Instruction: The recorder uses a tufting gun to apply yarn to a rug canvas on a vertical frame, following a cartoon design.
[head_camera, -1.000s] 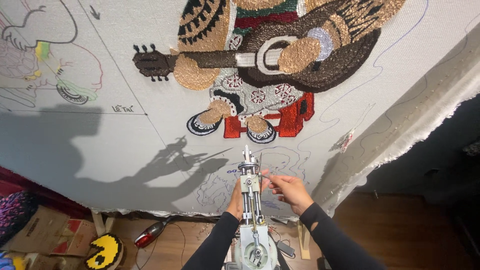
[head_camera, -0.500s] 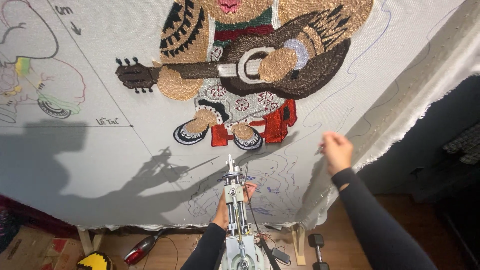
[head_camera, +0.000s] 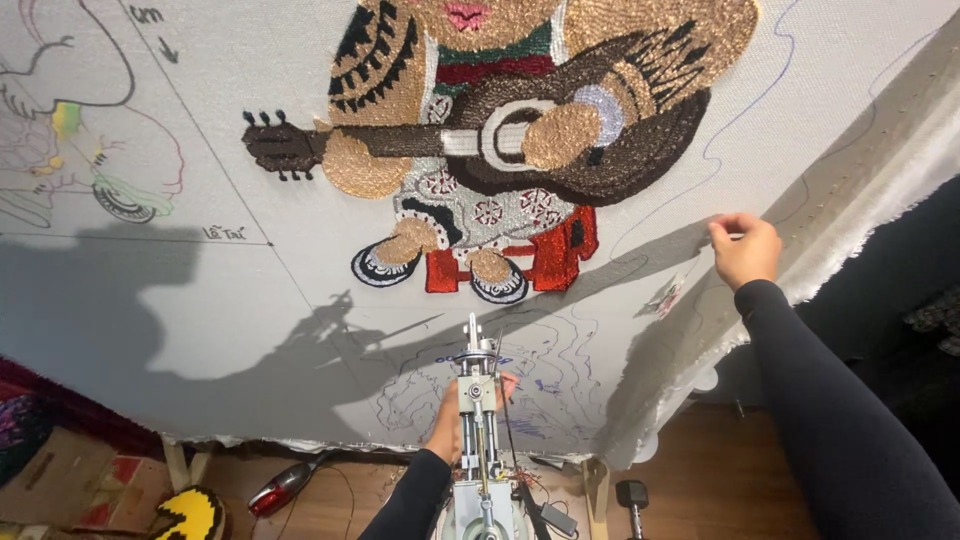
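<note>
Left hand is wrapped around the metal tufting gun at bottom centre, its needle tip up against the stretched grey backing cloth that fills most of the frame. Right hand at middle right pinches a fold of that cloth near its frayed white edge. The gun looks heavy and rigid, so I'd grip the body, not the needle. The cloth is soft but taut; the tufted guitar-player figure up top looks plush.
</note>
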